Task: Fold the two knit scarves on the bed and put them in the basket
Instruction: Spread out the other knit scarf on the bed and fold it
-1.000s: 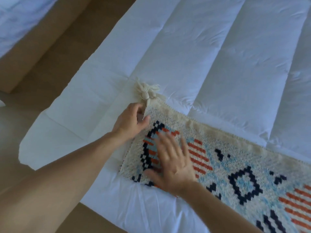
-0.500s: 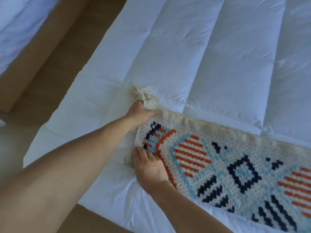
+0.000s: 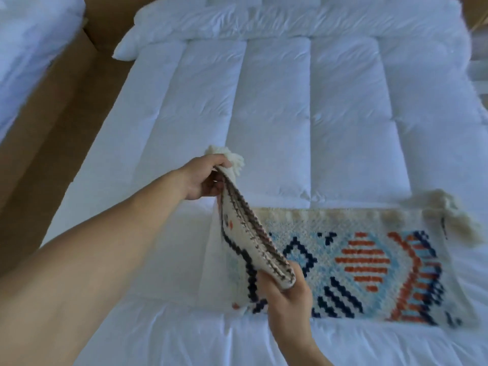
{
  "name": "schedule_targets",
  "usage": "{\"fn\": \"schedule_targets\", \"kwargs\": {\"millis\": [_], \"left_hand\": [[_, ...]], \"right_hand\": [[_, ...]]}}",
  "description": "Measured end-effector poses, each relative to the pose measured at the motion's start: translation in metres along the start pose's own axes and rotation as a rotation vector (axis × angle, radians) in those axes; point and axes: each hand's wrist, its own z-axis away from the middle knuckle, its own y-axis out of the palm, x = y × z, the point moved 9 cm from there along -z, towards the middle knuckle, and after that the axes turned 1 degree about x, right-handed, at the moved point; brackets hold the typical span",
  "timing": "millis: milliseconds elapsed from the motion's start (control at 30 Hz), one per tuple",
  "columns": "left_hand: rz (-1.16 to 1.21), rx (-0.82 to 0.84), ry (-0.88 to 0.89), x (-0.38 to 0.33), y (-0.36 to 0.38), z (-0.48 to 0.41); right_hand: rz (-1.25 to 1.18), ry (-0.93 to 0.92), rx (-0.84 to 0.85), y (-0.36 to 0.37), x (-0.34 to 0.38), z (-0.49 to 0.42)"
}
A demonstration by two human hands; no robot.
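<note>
A cream knit scarf (image 3: 369, 262) with navy, orange and light-blue patterns lies across the white bed (image 3: 277, 101). Its left end is lifted off the duvet and turned over, showing the pale underside. My left hand (image 3: 206, 178) pinches the far corner of that end, beside a cream tassel (image 3: 235, 159). The near corner of the same end is gripped by my right hand (image 3: 285, 291). The scarf's right end lies flat, with another tassel (image 3: 454, 210) at its far corner. No second scarf and no basket are in view.
A white pillow (image 3: 184, 25) lies at the head of the bed. Brown floor (image 3: 52, 122) runs along the bed's left side, with another white bed (image 3: 29, 48) beyond it at the far left.
Both hands took hold of the scarf's left end and lifted it off the bed, carrying it rightward over the rest. The view has swung up and to the right.
</note>
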Motion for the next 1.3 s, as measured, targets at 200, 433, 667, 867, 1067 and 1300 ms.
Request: {"fn": "schedule_targets", "kwargs": {"millis": [200, 433, 667, 867, 1067, 1300], "left_hand": [[-0.200, 0.047, 0.078, -0.060, 0.151, 0.008], [-0.421, 0.080, 0.144, -0.067, 0.334, -0.001], [-0.619, 0.079, 0.241, -0.050, 0.466, -0.021], [-0.845, 0.111, 0.338, -0.028, 0.528, -0.023], [-0.816, 0.100, 0.370, -0.019, 0.540, -0.038], [-0.640, 0.264, 0.406, -0.011, 0.528, -0.031]], "right_hand": [[-0.083, 0.088, -0.216, -0.134, -0.001, -0.013], [-0.117, 0.197, -0.512, -0.282, -0.041, -0.017], [-0.007, 0.383, -0.565, -0.382, -0.090, -0.029], [0.093, 0.518, -0.489, -0.410, -0.122, -0.030], [0.340, 0.518, -0.428, -0.420, -0.117, -0.037], [0.689, 0.471, -0.317, -0.432, -0.096, -0.059]]}}
